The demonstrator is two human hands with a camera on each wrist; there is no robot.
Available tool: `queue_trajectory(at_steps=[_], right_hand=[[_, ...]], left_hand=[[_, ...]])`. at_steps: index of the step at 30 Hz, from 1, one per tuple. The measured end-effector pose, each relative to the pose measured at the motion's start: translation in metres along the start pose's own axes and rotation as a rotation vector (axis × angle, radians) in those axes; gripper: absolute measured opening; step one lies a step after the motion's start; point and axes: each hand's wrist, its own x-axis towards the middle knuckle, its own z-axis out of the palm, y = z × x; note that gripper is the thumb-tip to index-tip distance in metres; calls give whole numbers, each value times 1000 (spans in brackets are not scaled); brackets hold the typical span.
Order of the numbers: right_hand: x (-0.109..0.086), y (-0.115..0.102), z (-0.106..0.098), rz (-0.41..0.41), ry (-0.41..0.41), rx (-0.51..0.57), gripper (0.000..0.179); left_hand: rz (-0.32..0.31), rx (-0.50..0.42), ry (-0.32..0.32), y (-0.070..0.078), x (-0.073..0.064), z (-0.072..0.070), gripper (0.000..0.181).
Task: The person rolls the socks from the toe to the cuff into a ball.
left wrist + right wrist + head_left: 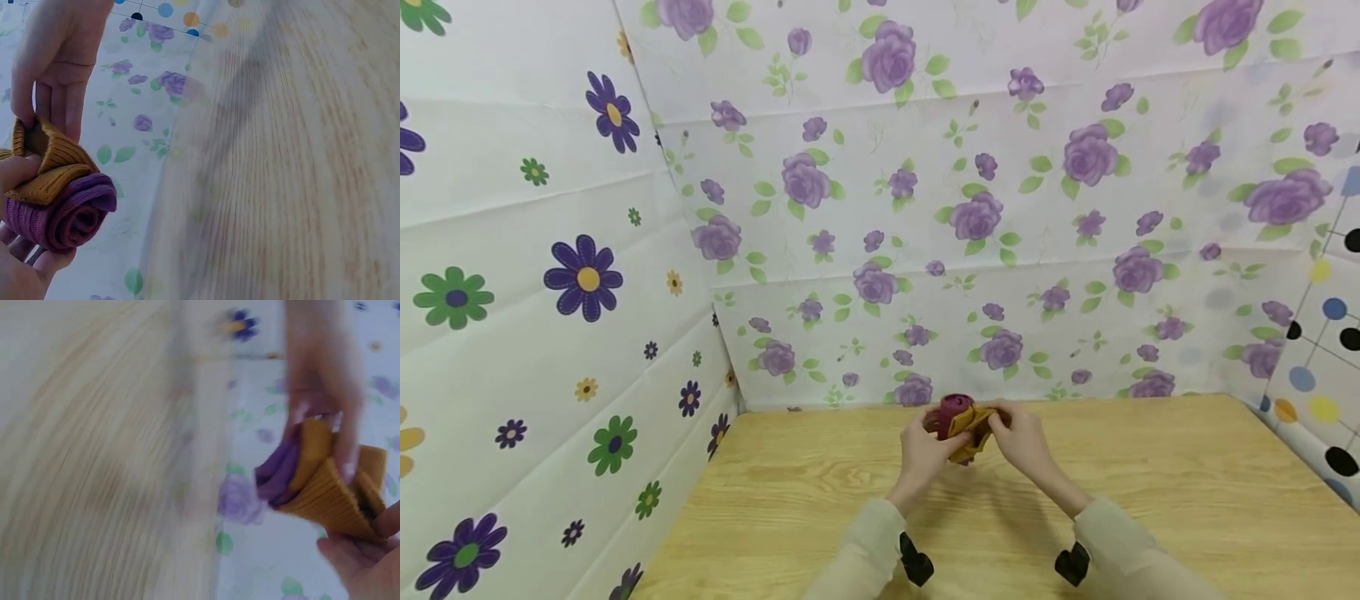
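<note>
Up off the table, both hands hold a rolled-up knitted sock (955,406), purple with a mustard ribbed cuff (65,156). My left hand (919,452) grips the purple roll from the side and below, its thumb pressing on the mustard fabric. The cuff's edge is pinched by my right hand (1021,438), which draws it out into an open pocket. In the left wrist view the spiral end of the roll (80,225) faces the camera. The right wrist view shows the cuff's mouth spread between the two hands, with the purple part (279,474) mostly behind it.
A light wood-grain table (790,500) lies under the hands. Behind it stands a white backdrop (850,333) with purple roses; a daisy-print sheet (512,350) hangs on the left and a dotted one (1315,350) on the right. Dark straps (916,560) sit at both wrists.
</note>
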Motion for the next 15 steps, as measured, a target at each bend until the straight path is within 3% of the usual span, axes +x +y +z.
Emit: queue_trajectory(at_steps=[3,7,11,15], right_hand=[[4,-3,-6,105,-34,114,26],[7,-4,-11,178,-74,215,25],[5,-3,-13,151,-145,231,24],[4,-5,-13,84,-249,243,24]], left_hand=[[60,18,-20,0,1,-4,44],[58,4,-158,-2,3,-12,37],[14,49,-353,-3,1,-23,37],[63,117,-546,2,1,-34,35]])
